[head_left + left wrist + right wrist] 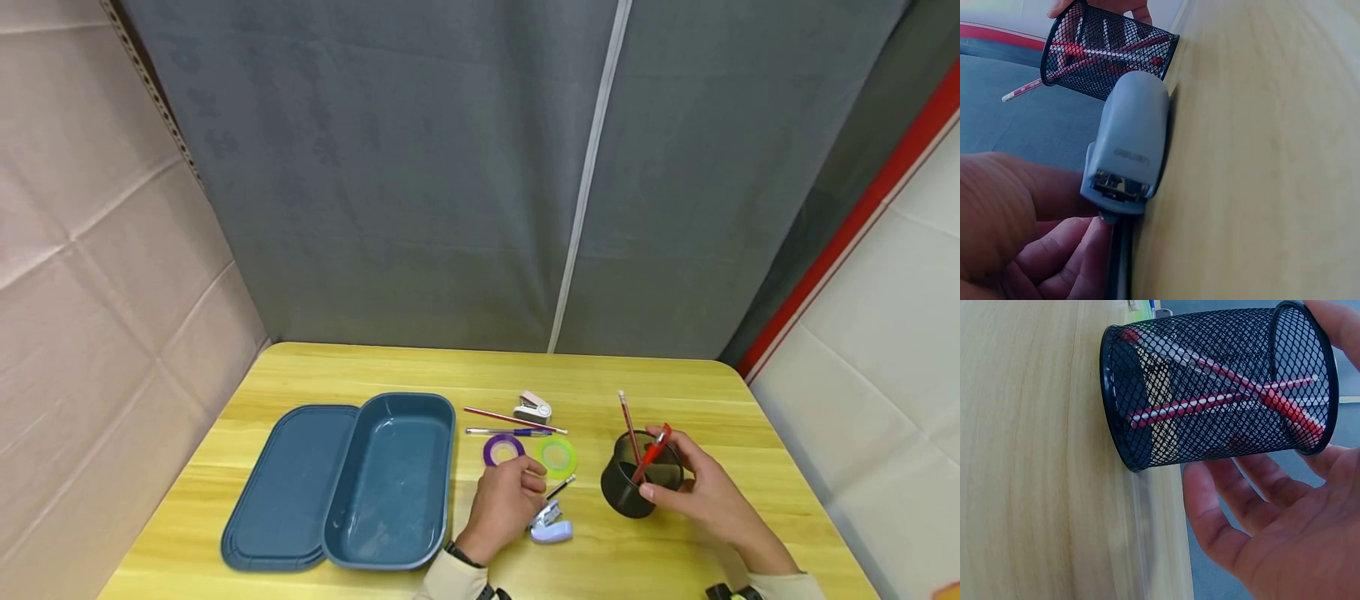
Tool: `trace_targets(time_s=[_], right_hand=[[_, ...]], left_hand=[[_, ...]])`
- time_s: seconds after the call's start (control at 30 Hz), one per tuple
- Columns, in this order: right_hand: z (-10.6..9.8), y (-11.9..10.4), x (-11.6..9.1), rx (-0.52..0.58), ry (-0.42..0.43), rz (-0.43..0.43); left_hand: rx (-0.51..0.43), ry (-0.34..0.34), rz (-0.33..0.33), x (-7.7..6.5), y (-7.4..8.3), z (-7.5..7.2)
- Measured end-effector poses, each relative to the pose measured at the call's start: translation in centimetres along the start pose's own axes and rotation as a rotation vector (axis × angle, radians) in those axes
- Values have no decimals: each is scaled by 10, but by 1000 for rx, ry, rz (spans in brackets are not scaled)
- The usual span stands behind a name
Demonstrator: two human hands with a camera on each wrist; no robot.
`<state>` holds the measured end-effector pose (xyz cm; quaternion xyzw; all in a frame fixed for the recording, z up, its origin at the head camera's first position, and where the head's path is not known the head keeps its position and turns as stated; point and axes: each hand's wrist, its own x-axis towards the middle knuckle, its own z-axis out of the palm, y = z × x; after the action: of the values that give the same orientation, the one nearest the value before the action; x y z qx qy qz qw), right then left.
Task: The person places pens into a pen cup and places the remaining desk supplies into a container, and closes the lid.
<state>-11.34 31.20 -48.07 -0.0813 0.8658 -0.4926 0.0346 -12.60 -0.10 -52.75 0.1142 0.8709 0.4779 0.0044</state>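
My left hand [508, 502] is low over the table, fingers bent beside a light blue stapler [551, 532] and a slim dark pencil-like stick [561, 487]. In the left wrist view, fingertips sit right at the stapler [1132, 134] and along the dark stick [1121, 259]; I cannot tell whether they pinch it. My right hand [701, 483] grips a black mesh pen holder [624, 493] by its rim, thumb on the near side. Inside it lean a striped pencil [628, 421] and a red pen [654, 450], also visible through the mesh in the right wrist view.
Behind my left hand lie a purple tape roll [491, 451], a green tape roll [572, 461], a blue pen [510, 432], a red pencil [491, 413] and a white stapler [534, 408]. At the left, a blue box [390, 492] overlaps its lid [288, 492].
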Motion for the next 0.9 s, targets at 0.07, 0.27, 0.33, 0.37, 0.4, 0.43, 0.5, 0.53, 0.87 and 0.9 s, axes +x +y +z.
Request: trace_targets(time_s=[0.07,0.27,0.33,0.37,0.4,0.43,0.5,0.53,0.87,0.9], right_hand=[[0,0,0,0,0,0],[1,1,0,2,3,-5],[1,1,0,2,3,-8],[1,1,0,1,4,-9],[1,1,0,0,4,-9],[1,1,0,0,3,-9],[1,1,0,-2,3,-8],[1,1,0,-5,3,-7],[0,0,-1,-24,6,3],[0,0,-1,-23,6,1]], left_hand=[[-15,-9,-6,0,0,-1],[-93,-57,-44,0,-1,-2],[-97,-65,-55,0,0,-1],[-90,-65,-56,0,0,-1],[-77,-63,-57,0,0,-1],[-63,-61,-56,0,0,-1],[-37,-55,-57,0,0,-1],[-23,-53,-56,1,0,-1],[36,-37,-57,0,-1,-1],[40,-35,-55,0,-1,-1]])
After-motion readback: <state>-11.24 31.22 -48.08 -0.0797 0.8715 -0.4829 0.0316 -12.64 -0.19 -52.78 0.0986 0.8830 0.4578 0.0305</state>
